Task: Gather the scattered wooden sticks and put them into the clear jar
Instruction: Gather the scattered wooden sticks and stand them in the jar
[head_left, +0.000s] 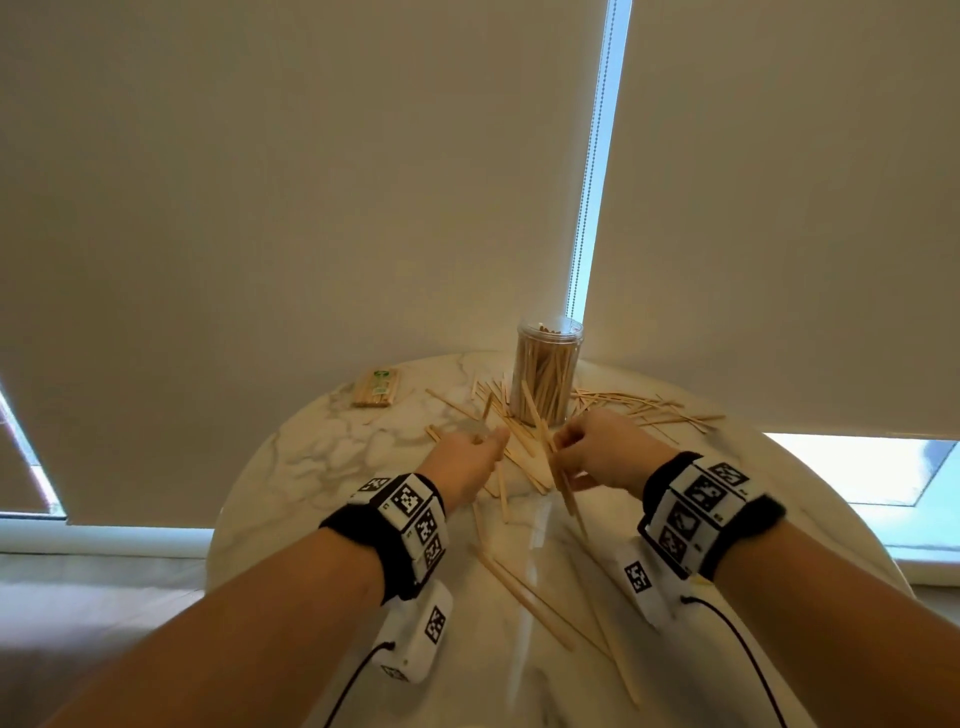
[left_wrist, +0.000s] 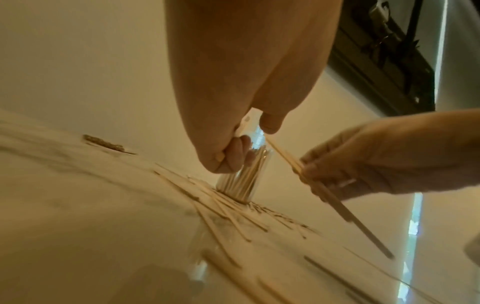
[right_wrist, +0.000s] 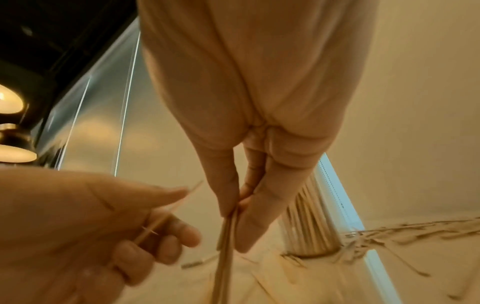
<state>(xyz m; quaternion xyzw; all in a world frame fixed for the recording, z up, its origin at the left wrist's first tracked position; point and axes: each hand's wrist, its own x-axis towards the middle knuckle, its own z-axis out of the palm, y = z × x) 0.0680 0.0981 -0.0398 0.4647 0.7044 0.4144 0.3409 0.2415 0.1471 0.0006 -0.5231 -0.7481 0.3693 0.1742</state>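
Observation:
A clear jar packed with wooden sticks stands at the far side of the round marble table; it also shows as the jar and the jar. Loose sticks lie scattered around its base, and more sticks lie near me. My right hand pinches a small bundle of sticks that hangs down just in front of the jar. My left hand, close beside it on the left, holds a thin stick between thumb and curled fingers.
A wrapped packet of sticks lies at the table's far left. Pale roller blinds hang right behind the table, with a bead chain in the bright gap between them. The table edge curves close on both sides.

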